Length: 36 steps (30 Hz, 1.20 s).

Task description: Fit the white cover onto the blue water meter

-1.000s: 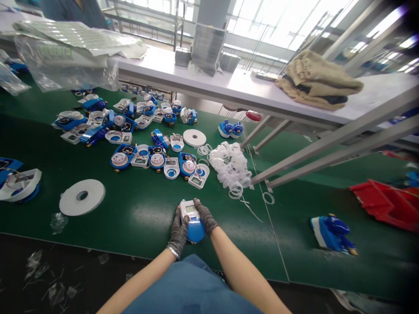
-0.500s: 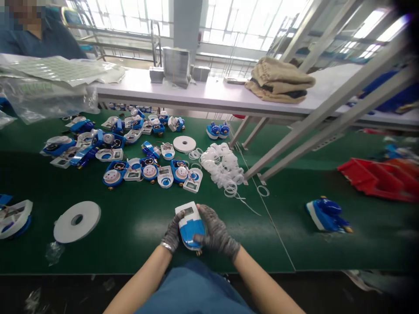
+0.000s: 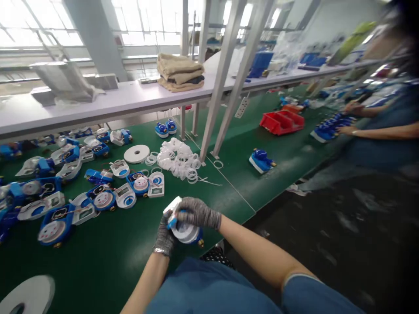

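1. One green tabletop (image 3: 108, 257) carries many opened meters (image 3: 98, 198) toward its far left edge.
2. Left hand (image 3: 164, 237), gloved, cups the blue-and-white meter (image 3: 183, 230) from below at the near edge, fingers curled.
3. Right hand (image 3: 198, 212), gloved, lies over the meter's top, fingers pressed together.

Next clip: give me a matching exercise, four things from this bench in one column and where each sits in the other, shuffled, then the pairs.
Things:
1. meter
2. folded cloth
3. red bin
4. pile of white rings

Places:
A. on the white shelf
B. on the green mat, left of the slanted metal legs
C. held in both gloved hands
D. on the green mat, right of the slanted metal legs

Pairs: 1-C, 2-A, 3-D, 4-B
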Tool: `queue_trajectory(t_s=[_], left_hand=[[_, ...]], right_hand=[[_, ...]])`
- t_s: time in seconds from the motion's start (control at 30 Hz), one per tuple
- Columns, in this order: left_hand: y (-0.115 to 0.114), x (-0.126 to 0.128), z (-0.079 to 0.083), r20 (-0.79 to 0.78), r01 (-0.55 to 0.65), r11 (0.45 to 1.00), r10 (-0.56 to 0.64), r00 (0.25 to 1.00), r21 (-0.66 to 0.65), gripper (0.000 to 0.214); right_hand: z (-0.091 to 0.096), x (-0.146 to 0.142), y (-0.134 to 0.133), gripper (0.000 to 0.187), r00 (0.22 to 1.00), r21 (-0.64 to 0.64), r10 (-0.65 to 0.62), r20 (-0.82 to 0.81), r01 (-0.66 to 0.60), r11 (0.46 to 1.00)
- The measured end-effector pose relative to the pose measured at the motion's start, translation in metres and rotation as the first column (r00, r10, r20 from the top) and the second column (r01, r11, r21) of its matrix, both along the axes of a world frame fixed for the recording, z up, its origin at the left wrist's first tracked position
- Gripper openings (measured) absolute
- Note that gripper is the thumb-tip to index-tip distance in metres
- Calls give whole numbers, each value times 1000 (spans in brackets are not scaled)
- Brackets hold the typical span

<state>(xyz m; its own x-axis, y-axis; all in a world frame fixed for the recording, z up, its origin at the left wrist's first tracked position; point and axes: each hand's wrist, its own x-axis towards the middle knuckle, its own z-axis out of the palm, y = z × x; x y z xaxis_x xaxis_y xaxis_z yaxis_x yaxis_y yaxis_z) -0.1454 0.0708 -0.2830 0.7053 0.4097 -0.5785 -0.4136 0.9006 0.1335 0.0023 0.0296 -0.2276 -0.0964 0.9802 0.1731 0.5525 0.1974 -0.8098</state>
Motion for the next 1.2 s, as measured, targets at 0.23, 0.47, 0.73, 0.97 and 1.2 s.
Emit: queue_trajectory(t_s=[0.23, 0.47, 0.73, 0.97, 1.2], left_hand=[[8, 52, 28, -300, -112, 943, 210, 931, 312, 42], [-6, 149, 45, -230, -105, 953, 174, 957, 283, 40], [-48, 236, 31, -48, -2, 997, 5, 999, 72, 42], [-81, 296, 11, -47, 23, 988, -16, 999, 151, 39], [-112, 341, 12, -121, 34, 990, -17, 993, 139, 32]], right_hand=[[-6, 53, -105, 24, 948, 279, -303, 97, 267, 923], [-3, 124, -126, 10, 913, 414, -318, 256, 194, 889], [5, 216, -135, 43, 896, 350, -418, 149, 347, 870], [12, 271, -161, 34, 823, 16, -380, 423, 412, 911], [-3, 317, -201, 18, 794, -300, -549, -262, 474, 828]])
